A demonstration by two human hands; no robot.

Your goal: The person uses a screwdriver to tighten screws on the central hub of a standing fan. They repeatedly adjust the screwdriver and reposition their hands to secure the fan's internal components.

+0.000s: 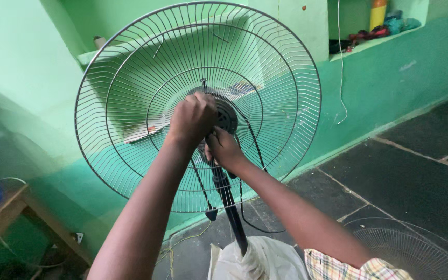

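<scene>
Both grips clamp the fan hub (223,118) behind its wire guard (130,103); a 2nd guard (416,249) lies on the floor.

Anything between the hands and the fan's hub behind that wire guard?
Nothing visible. The left hand is closed at the centre of the rear guard, the right hand grips just below it at the top of the black stand pole.
</scene>
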